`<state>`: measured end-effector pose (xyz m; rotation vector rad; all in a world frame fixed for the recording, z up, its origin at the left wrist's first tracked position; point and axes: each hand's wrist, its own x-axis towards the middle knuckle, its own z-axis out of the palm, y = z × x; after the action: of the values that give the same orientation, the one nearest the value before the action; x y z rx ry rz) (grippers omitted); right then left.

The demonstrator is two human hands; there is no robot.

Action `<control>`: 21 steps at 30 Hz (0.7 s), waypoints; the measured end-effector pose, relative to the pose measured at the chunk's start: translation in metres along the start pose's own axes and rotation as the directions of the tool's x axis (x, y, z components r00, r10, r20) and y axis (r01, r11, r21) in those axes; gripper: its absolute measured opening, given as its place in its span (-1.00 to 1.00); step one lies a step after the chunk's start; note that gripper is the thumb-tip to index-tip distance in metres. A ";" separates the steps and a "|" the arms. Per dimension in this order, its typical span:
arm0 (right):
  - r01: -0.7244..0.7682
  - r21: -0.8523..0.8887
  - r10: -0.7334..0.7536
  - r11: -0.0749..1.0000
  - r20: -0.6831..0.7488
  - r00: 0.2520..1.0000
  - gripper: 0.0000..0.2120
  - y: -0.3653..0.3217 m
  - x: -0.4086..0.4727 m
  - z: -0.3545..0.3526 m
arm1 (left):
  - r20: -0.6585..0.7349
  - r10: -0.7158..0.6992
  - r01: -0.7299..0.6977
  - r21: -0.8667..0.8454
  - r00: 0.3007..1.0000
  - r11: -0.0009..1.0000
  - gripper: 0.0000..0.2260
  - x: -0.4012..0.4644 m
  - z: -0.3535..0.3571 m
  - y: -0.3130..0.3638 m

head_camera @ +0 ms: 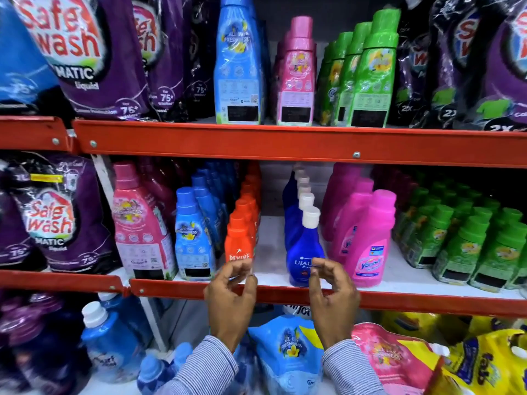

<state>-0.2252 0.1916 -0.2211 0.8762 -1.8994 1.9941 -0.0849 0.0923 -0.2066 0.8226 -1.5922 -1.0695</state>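
Hovering left hand (231,297) by Revive bottle (238,240), right hand (335,297) by Ujala bottle (302,249), we grip nothing yet, fingers (326,269) loosely curled.

Left grip (231,297) loosely curled, empty, before orange plastic bottle (238,238); right grip (333,295) likewise before blue white-capped plastic bottle (302,246).
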 end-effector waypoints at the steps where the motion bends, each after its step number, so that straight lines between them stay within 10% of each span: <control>1: 0.016 0.009 -0.016 1.000 0.045 0.999 -0.73 -0.004 -0.004 0.009 | -0.055 -0.008 0.007 -0.015 0.998 1.000 -0.82 0.002 -0.008 -0.002; 8: -0.100 -0.032 0.105 0.994 0.399 0.911 -0.66 -0.012 -0.017 0.072 | 0.008 -0.082 0.081 0.067 0.997 0.994 -0.46 0.014 -0.025 -0.004; 21: -0.221 -0.064 0.228 0.973 0.402 0.887 -0.78 -0.007 -0.007 0.098 | 0.131 -0.062 0.045 0.128 0.989 0.991 -0.34 0.031 -0.030 -0.005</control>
<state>-0.1918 0.0993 -0.2228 1.1949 -2.3347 2.0394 -0.0636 0.0552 -0.1971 0.8967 -1.7741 -1.0920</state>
